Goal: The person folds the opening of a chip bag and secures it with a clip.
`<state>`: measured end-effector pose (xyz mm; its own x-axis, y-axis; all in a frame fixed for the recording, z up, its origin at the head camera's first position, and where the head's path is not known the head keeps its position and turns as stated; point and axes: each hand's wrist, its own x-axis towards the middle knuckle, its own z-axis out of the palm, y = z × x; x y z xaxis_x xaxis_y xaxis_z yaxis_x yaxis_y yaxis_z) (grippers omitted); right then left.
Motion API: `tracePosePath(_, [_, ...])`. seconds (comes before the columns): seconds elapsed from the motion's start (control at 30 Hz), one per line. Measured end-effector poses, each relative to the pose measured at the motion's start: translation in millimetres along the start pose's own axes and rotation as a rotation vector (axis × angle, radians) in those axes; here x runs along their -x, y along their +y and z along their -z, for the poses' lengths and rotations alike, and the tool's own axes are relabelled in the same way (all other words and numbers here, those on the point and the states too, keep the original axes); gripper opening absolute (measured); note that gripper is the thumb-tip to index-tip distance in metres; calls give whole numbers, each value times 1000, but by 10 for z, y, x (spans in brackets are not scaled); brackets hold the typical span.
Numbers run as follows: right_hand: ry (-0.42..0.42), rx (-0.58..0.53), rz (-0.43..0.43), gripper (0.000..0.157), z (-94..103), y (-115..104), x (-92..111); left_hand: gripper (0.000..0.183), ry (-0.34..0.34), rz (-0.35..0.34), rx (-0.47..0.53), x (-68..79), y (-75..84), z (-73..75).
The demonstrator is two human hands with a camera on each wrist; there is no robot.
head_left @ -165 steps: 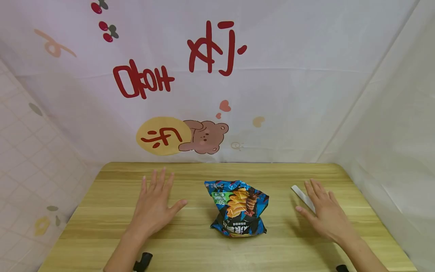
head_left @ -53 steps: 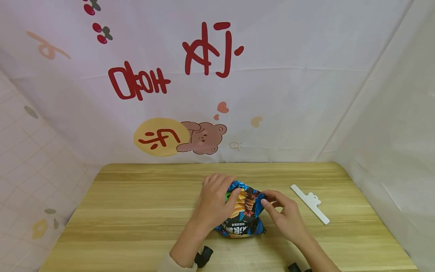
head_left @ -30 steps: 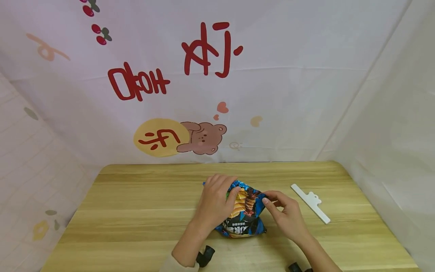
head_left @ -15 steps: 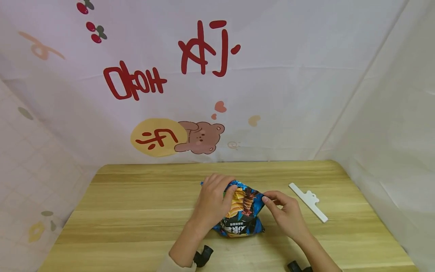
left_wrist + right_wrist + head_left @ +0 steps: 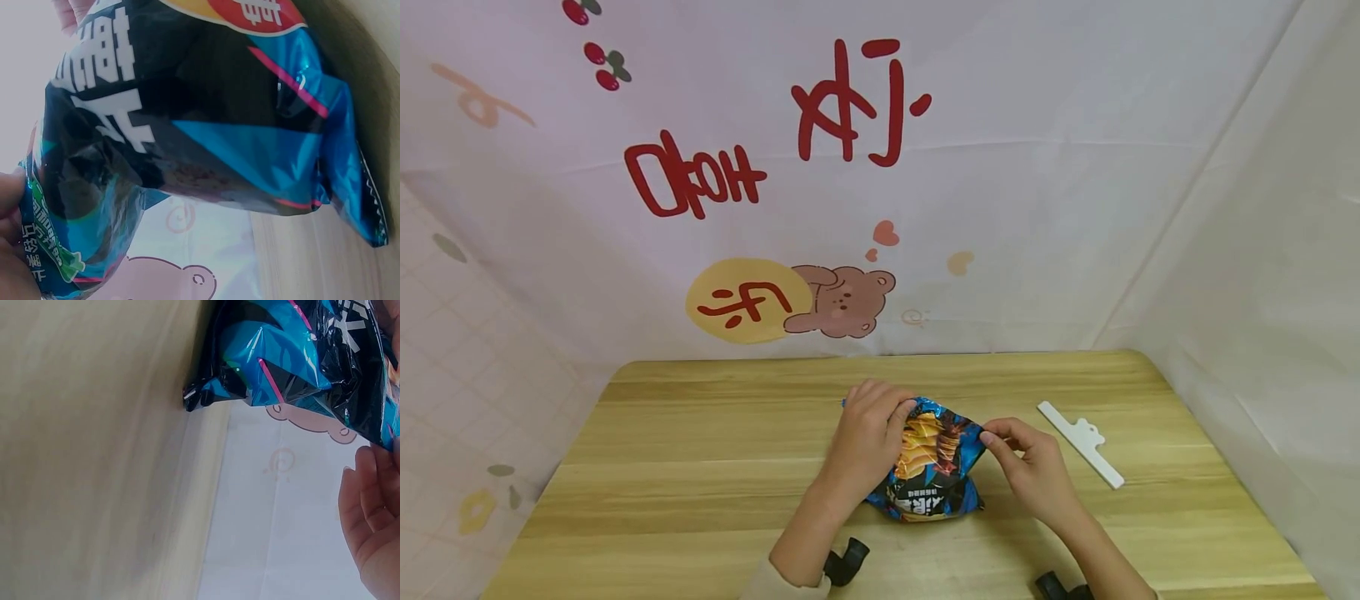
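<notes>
A blue and black chip bag (image 5: 928,475) stands on the table, its front printed with yellow chips and white lettering. My left hand (image 5: 863,442) grips its upper left part, thumb on the front near the top edge. The rest of those fingers go behind the bag. With thumb and index finger, my right hand (image 5: 1033,467) pinches the upper right corner. Seen from the left wrist, the bag (image 5: 219,81) bulges below and narrows toward the fingers. In the right wrist view, its lower corner (image 5: 209,390) sits at the table, and the right hand (image 5: 378,519) shows at the edge.
A white bag clip (image 5: 1082,442) lies slantwise on the wooden table (image 5: 700,483), right of the right hand. White printed curtain (image 5: 1037,250) rises behind the table and along both sides. Black wrist gear (image 5: 847,562) shows beneath the left forearm.
Both hands have come in from either side of the table onto the bag, uncovering the clip. Lately the left thumb has slid up toward the top edge; the right hand keeps its pinch.
</notes>
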<state>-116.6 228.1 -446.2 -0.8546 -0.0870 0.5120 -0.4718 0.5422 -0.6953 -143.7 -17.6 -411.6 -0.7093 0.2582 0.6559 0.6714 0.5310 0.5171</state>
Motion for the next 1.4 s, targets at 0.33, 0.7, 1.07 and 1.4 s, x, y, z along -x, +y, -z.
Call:
tracePosePath(0.33, [-11, -41, -33, 18, -13, -28, 9, 8, -9, 4, 10, -6, 19, 10])
tracePosePath(0.7, [-8, -10, -1, 18, -8, -9, 12, 6, -4, -8, 12, -14, 17, 20])
tracePosePath(1.07, [1, -6, 31, 24, 11, 35, 17, 7, 14, -60, -5, -19, -1, 6])
tracePosePath(1.4, [-3, -10, 63, 27, 25, 19, 13, 6, 34, -109, -29, -15, -28, 2])
